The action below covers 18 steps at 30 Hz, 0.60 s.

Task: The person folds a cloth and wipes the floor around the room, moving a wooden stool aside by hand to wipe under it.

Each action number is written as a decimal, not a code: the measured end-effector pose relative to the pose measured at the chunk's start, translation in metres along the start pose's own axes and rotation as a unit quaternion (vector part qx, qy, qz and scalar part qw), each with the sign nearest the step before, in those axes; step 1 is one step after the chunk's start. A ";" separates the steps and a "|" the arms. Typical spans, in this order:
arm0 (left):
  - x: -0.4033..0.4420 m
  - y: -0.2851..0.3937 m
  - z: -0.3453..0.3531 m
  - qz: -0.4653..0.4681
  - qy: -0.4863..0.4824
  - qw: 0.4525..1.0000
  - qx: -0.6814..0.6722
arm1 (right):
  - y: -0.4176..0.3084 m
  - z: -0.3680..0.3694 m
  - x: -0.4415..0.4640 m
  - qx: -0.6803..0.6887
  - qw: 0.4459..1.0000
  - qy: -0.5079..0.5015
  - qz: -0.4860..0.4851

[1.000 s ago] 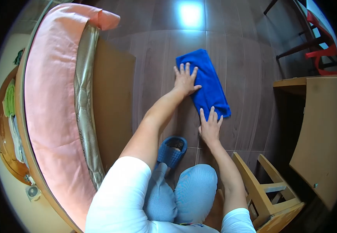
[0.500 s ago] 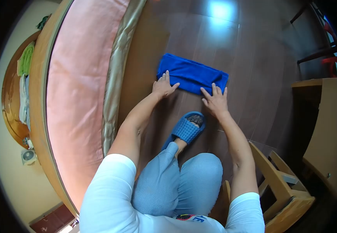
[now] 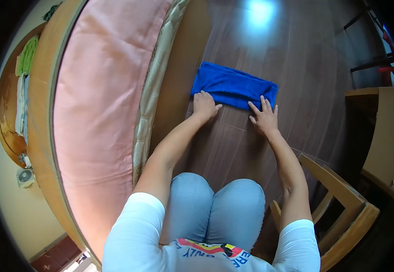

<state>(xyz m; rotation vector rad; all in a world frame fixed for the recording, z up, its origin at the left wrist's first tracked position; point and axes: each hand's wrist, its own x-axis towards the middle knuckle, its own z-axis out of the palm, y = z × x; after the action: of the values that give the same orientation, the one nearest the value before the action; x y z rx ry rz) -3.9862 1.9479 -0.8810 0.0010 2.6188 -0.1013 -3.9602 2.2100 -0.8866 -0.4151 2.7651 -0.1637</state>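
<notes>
A folded blue cloth [image 3: 234,85] lies flat on the dark wooden floor, its layers showing along the far edge. At its near left corner, my left hand [image 3: 204,106] rests with fingertips on the edge and the thumb apart on the floor side. My right hand [image 3: 265,117] touches the near right part of the cloth with spread fingers. Both hands look open, and neither grips the fabric visibly. Below the hands are my two bent knees in pale blue trousers [image 3: 213,204].
A bed with a pink cover [image 3: 102,99] runs along the left. To the lower right stands a wooden chair [image 3: 342,195], with a wooden cabinet [image 3: 385,140] beyond it. Dark furniture legs [image 3: 373,62] show at the upper right.
The view has shifted, so the cloth appears slightly further right. My left hand has drawn back to the cloth's near edge. The blue slipper is out of sight, and my knees are now side by side.
</notes>
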 end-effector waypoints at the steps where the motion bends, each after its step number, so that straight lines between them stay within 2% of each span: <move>1: -0.003 0.007 -0.009 0.000 0.019 1.000 0.002 | 0.002 -0.001 0.002 -0.006 1.000 0.016 -0.006; 2: -0.005 0.011 -0.015 0.000 0.037 0.999 0.004 | 0.000 -0.002 0.000 -0.006 1.000 0.011 0.002; 3: -0.005 0.009 -0.001 0.011 0.166 0.986 -0.031 | -0.004 -0.006 -0.001 -0.004 1.000 0.006 0.008; 6: 0.015 -0.006 0.005 0.115 0.379 0.916 -0.068 | -0.011 -0.008 0.004 0.010 1.000 -0.011 0.024; 7: 0.025 -0.009 -0.002 0.133 0.364 0.916 -0.106 | -0.011 -0.008 0.005 0.016 0.999 -0.016 0.028; 10: 0.069 -0.018 -0.023 0.115 0.308 0.942 -0.066 | -0.013 -0.015 0.009 0.027 0.999 -0.018 0.029; 12: 0.095 -0.024 -0.027 0.066 0.292 0.952 -0.066 | -0.009 -0.012 0.011 0.035 0.999 -0.007 0.020; 18: 0.108 -0.037 -0.009 0.083 0.301 0.949 -0.050 | -0.005 0.012 0.026 0.052 0.984 0.172 0.005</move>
<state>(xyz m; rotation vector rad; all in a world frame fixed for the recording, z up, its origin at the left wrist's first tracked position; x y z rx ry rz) -4.0853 1.9097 -0.9238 0.2557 3.2153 0.1113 -3.9778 2.1967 -0.9050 -0.3738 3.0778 -0.4126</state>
